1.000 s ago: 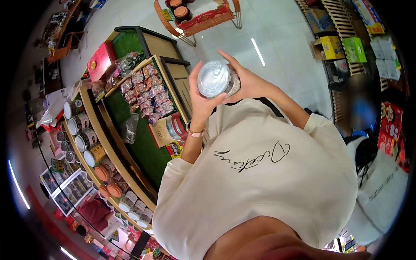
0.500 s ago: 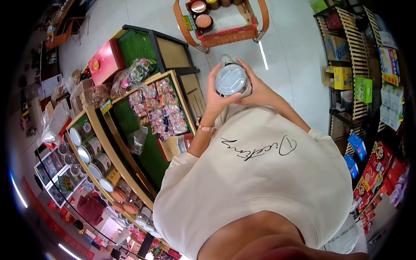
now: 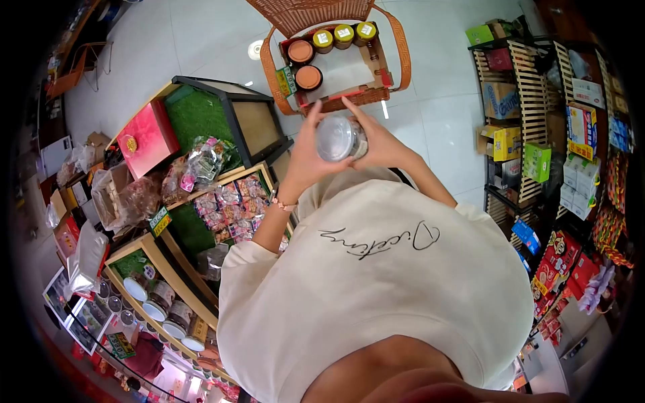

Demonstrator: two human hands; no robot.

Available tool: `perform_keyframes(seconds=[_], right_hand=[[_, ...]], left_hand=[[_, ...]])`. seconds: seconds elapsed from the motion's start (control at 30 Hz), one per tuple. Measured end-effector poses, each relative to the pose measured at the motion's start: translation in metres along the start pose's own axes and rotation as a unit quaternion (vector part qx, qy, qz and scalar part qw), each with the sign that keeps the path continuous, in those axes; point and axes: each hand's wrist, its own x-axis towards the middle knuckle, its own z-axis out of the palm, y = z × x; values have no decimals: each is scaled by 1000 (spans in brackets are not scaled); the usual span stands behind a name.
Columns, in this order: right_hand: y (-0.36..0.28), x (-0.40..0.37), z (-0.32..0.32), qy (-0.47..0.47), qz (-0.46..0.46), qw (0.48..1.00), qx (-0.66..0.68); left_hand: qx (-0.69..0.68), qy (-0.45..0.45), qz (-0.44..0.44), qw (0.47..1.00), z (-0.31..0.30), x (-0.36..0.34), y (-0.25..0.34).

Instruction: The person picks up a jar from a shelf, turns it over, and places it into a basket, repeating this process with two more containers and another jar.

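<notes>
A clear jar with a pale translucent lid [image 3: 335, 138] is held between both hands in front of my body. My left hand [image 3: 306, 158] wraps its left side, with a bracelet on the wrist. My right hand [image 3: 384, 149] grips the right side, partly covering the jar's wall and label. Just beyond the jar stands a wicker armchair [image 3: 401, 57] with a shallow red carton [image 3: 385, 77] on its seat. Inside the carton are two jars with orange lids [image 3: 308, 77] and three with yellow lids [image 3: 344, 33], along its left and far sides.
To the left, a wooden display stand [image 3: 259, 79] carries a red box [image 3: 149, 140], wrapped snack packs [image 3: 232, 205] and, lower, several white-lidded jars [image 3: 176, 321]. Slatted shelves [image 3: 529, 101] with cartons and packets run along the right. Pale tiles [image 3: 449, 124] form the floor.
The armchair and its carton now sit closer and show more fully. Both hands, still around the jar, appear slightly lower and farther left in view, and the jar is turned a little.
</notes>
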Motion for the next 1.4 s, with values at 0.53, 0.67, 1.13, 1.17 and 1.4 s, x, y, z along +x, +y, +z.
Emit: perform_keyframes(seconds=[0.53,0.67,1.13,1.17,1.4], right_hand=[[79,63,-25,-81,63,992,-76],[131,94,-35,-13,42,996,-76],[272,253,-82,2,433,818,378],[279,263,-83,-7,446,816,368],[330,314,-79,-92,488,809,315]], left_hand=[[114,-96,-124,981,1,63,-40],[198,-40,-159,966,24,98,-72],[195,115,-431,874,86,263,-245],[253,142,-377,879,91,266,-260],[283,167,-426,843,103,304,-306]])
